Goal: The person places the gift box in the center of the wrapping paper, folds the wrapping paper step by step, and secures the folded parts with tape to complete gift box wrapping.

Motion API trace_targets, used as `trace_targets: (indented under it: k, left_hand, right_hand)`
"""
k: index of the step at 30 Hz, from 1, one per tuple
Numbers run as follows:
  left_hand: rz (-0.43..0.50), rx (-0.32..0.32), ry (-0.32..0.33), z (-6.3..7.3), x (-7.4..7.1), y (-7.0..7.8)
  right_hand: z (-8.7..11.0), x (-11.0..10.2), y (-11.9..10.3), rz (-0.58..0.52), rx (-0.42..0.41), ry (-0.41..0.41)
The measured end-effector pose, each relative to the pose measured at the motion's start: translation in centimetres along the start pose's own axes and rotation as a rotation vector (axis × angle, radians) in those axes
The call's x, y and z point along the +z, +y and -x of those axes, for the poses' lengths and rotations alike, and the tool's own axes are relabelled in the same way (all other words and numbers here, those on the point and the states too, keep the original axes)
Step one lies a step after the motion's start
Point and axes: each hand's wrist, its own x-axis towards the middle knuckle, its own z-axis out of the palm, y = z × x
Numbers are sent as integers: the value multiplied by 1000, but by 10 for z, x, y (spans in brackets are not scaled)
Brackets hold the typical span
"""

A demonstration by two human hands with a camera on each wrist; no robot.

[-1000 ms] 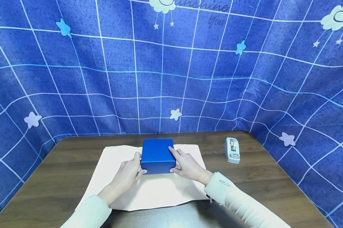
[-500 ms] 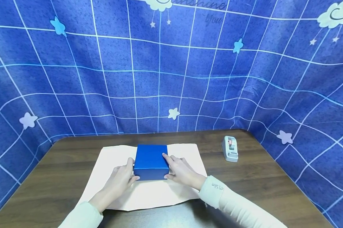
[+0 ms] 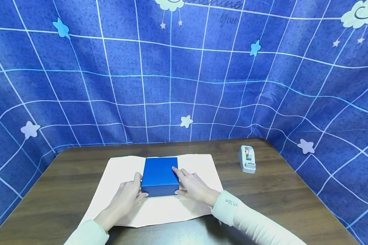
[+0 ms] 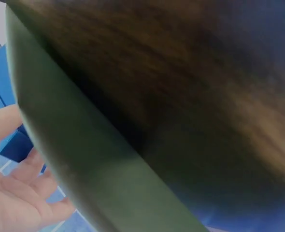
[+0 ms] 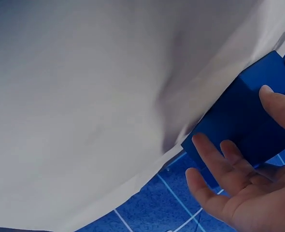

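A blue box (image 3: pixel 160 172) lies on a sheet of pale paper (image 3: pixel 162 212), a little left of the middle in the head view. My left hand (image 3: pixel 124 195) holds its left side, thumb at the near corner. From the right, my right hand (image 3: pixel 194 187) grips the other side, with the index fingertip near the top edge and the thumb at the near lower corner. In the left wrist view the box (image 4: pixel 18 145) is mostly hidden behind the paper and hand. The right wrist view shows several fingers along the box (image 5: pixel 239 111).
A pale tape dispenser (image 3: pixel 247 160) stands on the brown wooden table (image 3: pixel 272 190), right of the paper. Behind the table hangs a blue curtain (image 3: pixel 159 88) with white grid lines, stars and clouds. It also rises along both sides.
The blue box has slid toward me and slightly left over the paper, with both hands moving along with it. Most of that shift came in the first half second. The view also shifted slightly.
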Motion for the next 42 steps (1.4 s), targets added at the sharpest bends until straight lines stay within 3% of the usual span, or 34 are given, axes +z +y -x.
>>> trace_targets:
  k: [8,14,23,32,42]
  left_hand:
    - [88,-87,-108,-1,2,-3]
    - [52,-75,-165,0,2,-3]
    - [3,-18,-126,-2,5,3]
    - [-36,19,-64,-14,18,13]
    - [-34,12,-109,-27,27,30]
  right_hand:
    - [1,1,1,14,6,-8]
    - [1,1,2,34,24,-37]
    - [4,1,6,51,30,-54]
    - [10,-3,22,-3,82,-94]
    - [21,-8,41,-66,129,-101]
